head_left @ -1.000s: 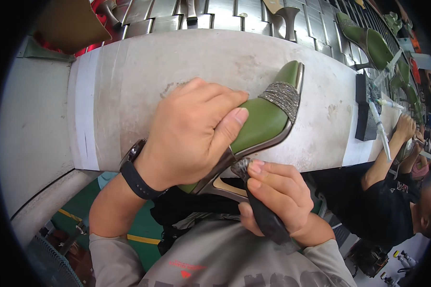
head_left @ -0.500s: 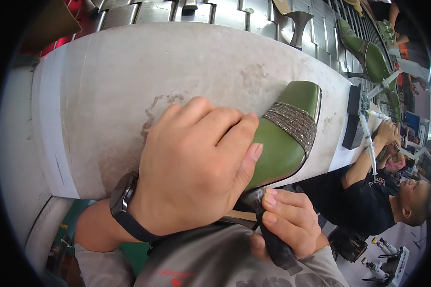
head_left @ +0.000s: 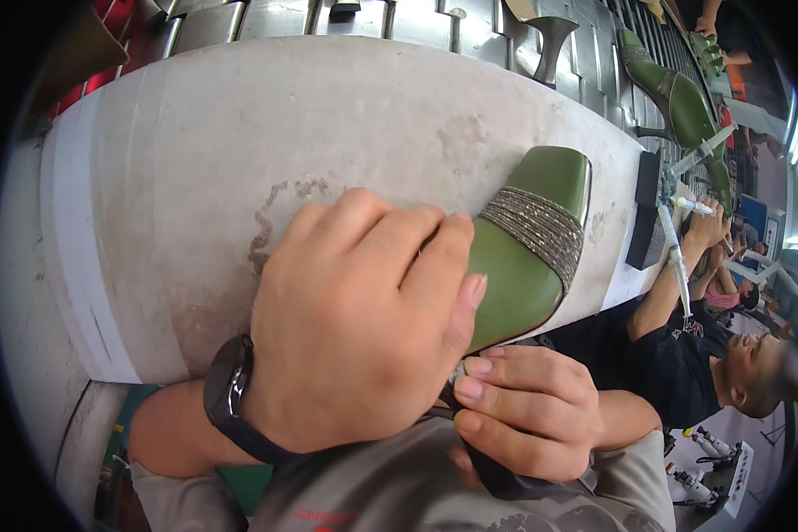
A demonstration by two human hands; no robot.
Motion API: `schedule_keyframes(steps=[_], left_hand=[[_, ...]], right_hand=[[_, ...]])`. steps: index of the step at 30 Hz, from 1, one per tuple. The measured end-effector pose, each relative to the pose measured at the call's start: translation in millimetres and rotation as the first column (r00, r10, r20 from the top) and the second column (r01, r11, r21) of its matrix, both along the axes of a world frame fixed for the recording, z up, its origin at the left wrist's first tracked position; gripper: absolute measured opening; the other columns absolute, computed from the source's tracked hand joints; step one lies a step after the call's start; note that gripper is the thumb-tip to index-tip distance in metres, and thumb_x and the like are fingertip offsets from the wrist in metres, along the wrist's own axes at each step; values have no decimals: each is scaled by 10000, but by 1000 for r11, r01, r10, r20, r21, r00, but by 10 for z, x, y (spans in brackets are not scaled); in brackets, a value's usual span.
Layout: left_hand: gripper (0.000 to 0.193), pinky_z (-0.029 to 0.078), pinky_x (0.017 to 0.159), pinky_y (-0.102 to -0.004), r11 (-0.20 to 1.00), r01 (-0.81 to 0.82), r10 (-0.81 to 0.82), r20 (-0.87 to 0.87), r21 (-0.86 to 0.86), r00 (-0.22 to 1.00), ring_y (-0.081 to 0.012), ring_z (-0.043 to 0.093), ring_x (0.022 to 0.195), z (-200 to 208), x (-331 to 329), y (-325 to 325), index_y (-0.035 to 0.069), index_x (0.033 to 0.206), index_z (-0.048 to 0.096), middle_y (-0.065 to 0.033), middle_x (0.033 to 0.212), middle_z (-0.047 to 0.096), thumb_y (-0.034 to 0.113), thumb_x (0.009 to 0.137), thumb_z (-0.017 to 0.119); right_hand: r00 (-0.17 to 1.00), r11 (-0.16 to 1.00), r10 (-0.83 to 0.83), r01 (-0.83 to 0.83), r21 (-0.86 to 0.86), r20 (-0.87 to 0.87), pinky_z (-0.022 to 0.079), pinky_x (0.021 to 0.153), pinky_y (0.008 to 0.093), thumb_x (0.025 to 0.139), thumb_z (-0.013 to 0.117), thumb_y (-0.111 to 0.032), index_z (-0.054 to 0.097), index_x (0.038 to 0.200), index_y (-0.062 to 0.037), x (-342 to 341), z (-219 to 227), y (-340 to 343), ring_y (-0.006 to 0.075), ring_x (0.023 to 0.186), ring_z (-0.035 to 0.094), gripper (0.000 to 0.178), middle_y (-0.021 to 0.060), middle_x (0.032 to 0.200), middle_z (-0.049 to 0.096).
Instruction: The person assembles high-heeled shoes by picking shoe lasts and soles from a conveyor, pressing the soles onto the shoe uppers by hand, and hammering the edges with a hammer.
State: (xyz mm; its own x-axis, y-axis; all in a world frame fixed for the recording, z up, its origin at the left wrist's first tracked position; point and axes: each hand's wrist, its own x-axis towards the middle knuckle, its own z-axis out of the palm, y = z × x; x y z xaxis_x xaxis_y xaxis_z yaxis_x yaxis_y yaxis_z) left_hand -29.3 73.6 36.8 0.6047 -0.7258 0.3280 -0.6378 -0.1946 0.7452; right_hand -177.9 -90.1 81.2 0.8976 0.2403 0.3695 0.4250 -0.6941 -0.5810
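A green shoe [head_left: 523, 301] with a square toe and a glittery band [head_left: 535, 229] lies on the pale board, toe pointing away. My left hand [head_left: 363, 328], wearing a dark watch, is closed over the shoe's rear part, thumb along its side. Just to the right and nearer me, my right hand [head_left: 532, 412] pinches a dark, soft-looking tool or wrapped strip [head_left: 505, 474]. Its greyish tip meets the shoe's lower edge beside my left hand. Most of that tip and the rear of the shoe are hidden by my fingers.
A pale, stained board [head_left: 195, 142] spans the bench. Metal conveyor slats [head_left: 417, 22] run behind it, carrying a loose dark heel [head_left: 554, 49] and another green shoe [head_left: 674, 89]. A black holder [head_left: 647, 213] with syringes [head_left: 674, 253] stands right. A co-worker [head_left: 683, 363] sits beyond.
My right hand has moved in to the left, closer to my left hand and the shoe's edge, its fingers now covering more of the dark tool. The left hand keeps its hold.
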Motion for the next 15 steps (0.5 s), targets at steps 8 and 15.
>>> schedule_keyframes(steps=[8,15], left_hand=[[209,538,817,-444,1000,-12,13,15,-12,1000,-375,698,897,-4,-7,-56,-72,1099,739,-214,1024,766,82,1002,636],[275,536,864,-412,994,-89,93,-62,55,994,-338,700,905,50,-173,-15,-48,1132,766,-189,1050,787,148,1075,581]], right_hand=[[969,942,-247,235,241,20,658,812,391,714,861,-45,753,1077,62,-242,-160,300,339,939,766,393,216,1101,766],[982,918,-155,182,352,-106,633,867,406,737,870,-19,734,1116,54,-397,-193,26,355,993,782,410,218,1083,776]])
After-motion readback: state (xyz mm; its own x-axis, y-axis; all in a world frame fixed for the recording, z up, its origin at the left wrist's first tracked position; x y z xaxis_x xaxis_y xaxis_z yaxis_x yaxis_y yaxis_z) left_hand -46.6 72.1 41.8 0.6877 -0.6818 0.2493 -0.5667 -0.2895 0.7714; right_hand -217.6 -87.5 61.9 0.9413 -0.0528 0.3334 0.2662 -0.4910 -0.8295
